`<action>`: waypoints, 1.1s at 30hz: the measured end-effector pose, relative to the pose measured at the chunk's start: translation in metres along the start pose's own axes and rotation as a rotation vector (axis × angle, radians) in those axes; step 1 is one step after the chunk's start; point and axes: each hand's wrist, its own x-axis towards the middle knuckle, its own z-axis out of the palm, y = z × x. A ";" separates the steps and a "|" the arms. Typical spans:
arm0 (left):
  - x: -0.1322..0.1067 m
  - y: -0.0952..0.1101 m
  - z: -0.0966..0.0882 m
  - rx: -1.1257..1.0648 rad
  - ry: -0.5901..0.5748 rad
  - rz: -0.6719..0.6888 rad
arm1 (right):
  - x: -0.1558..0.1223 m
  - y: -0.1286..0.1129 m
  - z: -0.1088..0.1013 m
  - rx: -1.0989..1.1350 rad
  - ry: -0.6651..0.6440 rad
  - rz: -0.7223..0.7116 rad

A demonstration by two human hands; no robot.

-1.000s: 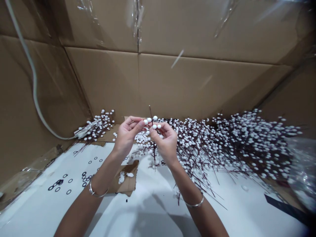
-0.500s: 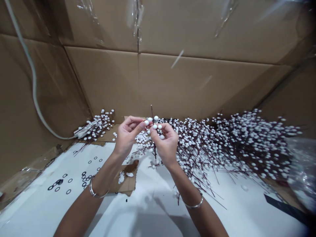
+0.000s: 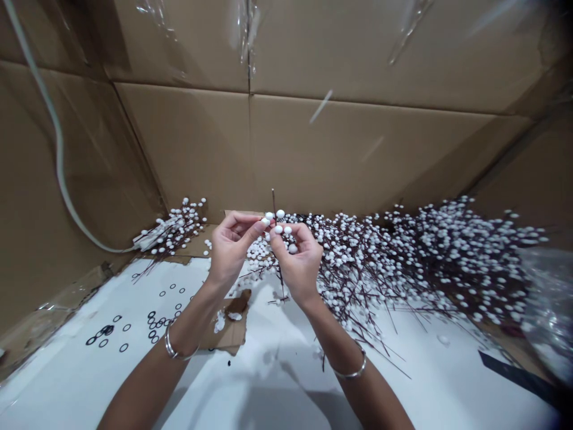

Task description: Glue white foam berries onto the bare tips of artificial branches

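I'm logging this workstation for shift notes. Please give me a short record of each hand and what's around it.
left hand: fingertips pinch the upper part of a white-berried sprig
right hand: fingers grip the same sprig
wrists: a metal bangle on each
nearby: a large heap of berried stems right of the hands, a smaller bunch left
surface: white sheet holding black rings and a torn cardboard scrap
backdrop: cardboard walls, a white cable
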 end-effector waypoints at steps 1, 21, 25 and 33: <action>0.000 0.000 0.000 -0.001 0.001 0.004 | 0.000 0.000 0.000 0.001 0.004 -0.001; 0.007 0.005 -0.007 0.022 -0.147 -0.114 | 0.015 0.002 -0.006 0.121 -0.049 0.146; 0.009 0.002 -0.012 0.152 -0.316 -0.191 | 0.017 0.005 -0.007 0.233 -0.072 0.228; 0.009 -0.002 -0.014 0.339 -0.373 -0.168 | 0.023 0.000 -0.017 0.102 -0.199 0.173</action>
